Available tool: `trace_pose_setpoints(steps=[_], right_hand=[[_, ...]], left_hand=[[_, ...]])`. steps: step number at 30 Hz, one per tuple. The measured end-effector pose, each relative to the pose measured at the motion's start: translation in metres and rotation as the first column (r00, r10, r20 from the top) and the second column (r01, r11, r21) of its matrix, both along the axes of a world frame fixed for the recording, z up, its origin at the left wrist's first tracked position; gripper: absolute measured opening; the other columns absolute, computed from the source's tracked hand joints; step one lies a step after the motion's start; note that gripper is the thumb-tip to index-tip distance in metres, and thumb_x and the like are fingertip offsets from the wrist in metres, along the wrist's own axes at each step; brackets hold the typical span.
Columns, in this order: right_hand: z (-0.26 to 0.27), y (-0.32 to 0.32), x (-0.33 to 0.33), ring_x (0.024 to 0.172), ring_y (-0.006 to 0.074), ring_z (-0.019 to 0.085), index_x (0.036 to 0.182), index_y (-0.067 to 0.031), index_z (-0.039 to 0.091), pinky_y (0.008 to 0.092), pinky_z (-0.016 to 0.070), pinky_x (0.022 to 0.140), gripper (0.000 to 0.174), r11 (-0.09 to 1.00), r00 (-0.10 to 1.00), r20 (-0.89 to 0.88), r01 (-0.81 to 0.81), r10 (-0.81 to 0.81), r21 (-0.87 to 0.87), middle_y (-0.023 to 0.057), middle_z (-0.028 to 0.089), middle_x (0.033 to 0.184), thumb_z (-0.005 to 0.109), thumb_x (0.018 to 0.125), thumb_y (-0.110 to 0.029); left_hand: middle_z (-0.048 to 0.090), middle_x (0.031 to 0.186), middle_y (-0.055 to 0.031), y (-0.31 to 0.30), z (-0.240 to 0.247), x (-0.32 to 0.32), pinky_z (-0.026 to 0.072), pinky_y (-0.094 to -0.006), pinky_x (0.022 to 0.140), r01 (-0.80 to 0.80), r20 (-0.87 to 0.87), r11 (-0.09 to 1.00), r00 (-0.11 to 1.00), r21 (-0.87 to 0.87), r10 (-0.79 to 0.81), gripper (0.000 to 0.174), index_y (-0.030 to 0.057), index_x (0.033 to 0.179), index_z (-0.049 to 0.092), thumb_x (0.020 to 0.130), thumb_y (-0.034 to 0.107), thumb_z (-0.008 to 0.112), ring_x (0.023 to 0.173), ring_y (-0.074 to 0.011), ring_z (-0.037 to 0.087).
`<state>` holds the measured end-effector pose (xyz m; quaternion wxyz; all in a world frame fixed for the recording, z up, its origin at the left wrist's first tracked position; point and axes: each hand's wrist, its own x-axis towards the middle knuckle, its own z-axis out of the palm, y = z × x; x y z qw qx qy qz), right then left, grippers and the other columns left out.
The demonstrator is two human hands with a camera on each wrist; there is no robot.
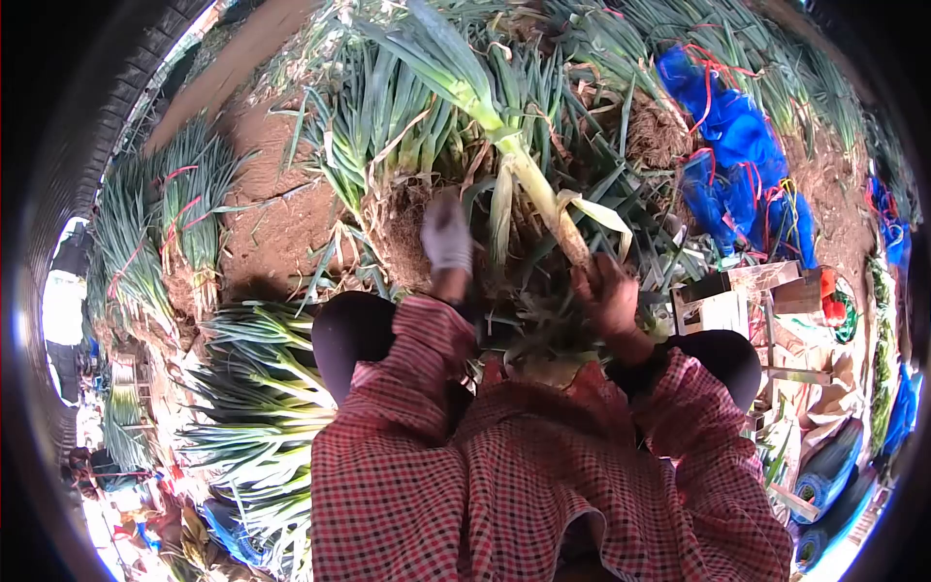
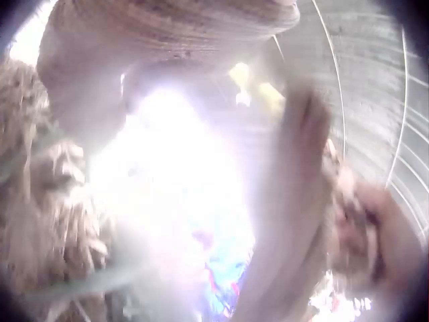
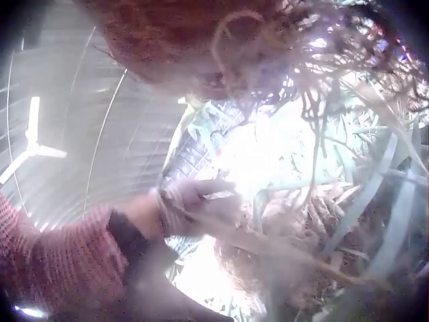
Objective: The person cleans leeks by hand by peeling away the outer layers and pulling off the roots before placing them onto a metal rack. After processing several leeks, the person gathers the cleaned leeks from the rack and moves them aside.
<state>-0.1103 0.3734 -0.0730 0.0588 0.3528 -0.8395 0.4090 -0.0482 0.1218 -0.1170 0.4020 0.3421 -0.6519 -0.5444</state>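
Note:
In the head view a long leek [image 1: 533, 179] slants up and away, its green leaves at the far end. My right hand [image 1: 609, 299] grips it near its root end. Thin roots [image 3: 315, 87] dangle beside that hand in the right wrist view. My left hand [image 1: 447, 233], in a pale glove and blurred, is over the soil-covered roots of a leek bundle [image 1: 402, 228], left of the held leek. Its fingers look spread apart, with nothing between them in the left wrist view. Peeled, yellowed leaves [image 1: 601, 213] hang from the held leek's stem.
Laid leeks [image 1: 262, 407] are piled by my left knee. Tied bundles [image 1: 184, 213] stand at the far left. Blue netting [image 1: 732, 126] with red ties lies at the right, and a wooden crate [image 1: 737, 291] stands by my right knee. Loose leaves [image 1: 553, 310] litter the ground between my legs.

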Motion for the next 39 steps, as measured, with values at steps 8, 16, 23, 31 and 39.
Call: trace_pose_setpoints(steps=[8,16,23,31,39], right_hand=[[-0.006,0.010,-0.003,0.059,0.0274,0.060,0.087,-0.0069,0.056,0.0380,0.0465,0.055,0.028,0.997,0.965,-0.254,-0.076,0.068,-0.024,0.0079,0.058,0.065,0.071,0.073,-0.026],[-0.013,0.011,-0.006,0.061,0.0309,0.060,0.087,-0.0083,0.057,0.0401,0.0468,0.055,0.028,0.999,0.991,-0.127,-0.042,0.043,0.015,0.0105,0.059,0.067,0.069,0.075,-0.031],[-0.022,0.009,-0.021,0.064,0.0327,0.061,0.081,-0.0077,0.057,0.0427,0.0471,0.055,0.030,0.997,1.000,-0.009,0.031,-0.030,0.078,0.0121,0.060,0.070,0.067,0.076,-0.035],[-0.026,0.009,-0.009,0.058,0.0264,0.059,0.086,-0.0078,0.057,0.0356,0.0467,0.054,0.027,0.996,0.953,-0.299,-0.069,0.051,-0.049,0.0069,0.058,0.067,0.074,0.071,-0.022],[-0.022,0.007,-0.004,0.057,0.0251,0.058,0.089,-0.0071,0.055,0.0357,0.0461,0.054,0.028,0.992,0.941,-0.325,-0.116,0.092,-0.053,0.0063,0.055,0.064,0.073,0.071,-0.020]], left_hand=[[0.056,0.106,-0.0105,-0.021,0.095,-0.035,0.0435,-0.0409,0.085,0.317,0.206,0.533,0.944,-0.785,-0.259,0.039,0.0140,0.107,0.066,0.075,0.037,0.069,0.098,-0.0288,0.053],[0.062,0.078,-0.0084,0.047,0.044,-0.035,0.0481,-0.0307,0.065,0.365,0.022,0.859,0.923,-0.359,-0.383,0.007,0.0078,0.084,0.065,0.083,0.008,0.058,0.074,-0.0224,0.061],[0.060,0.074,-0.0030,0.187,0.105,0.032,0.0444,-0.0267,0.057,0.968,-0.291,-0.030,-0.105,-0.250,-0.951,0.012,0.0044,0.080,0.064,0.087,0.014,0.059,0.064,-0.0142,0.057],[0.059,0.079,-0.0024,0.005,0.063,-0.035,0.0400,-0.0204,0.042,0.084,-0.049,0.747,0.996,0.659,-0.069,0.042,0.0052,0.101,0.059,0.088,0.045,0.055,0.052,-0.0085,0.049],[0.044,0.055,0.0046,0.007,0.039,-0.042,0.0257,-0.0206,0.033,0.194,-0.393,0.833,0.919,0.518,0.030,0.021,0.0118,0.079,0.055,0.090,0.030,0.056,0.037,-0.0067,0.035]])
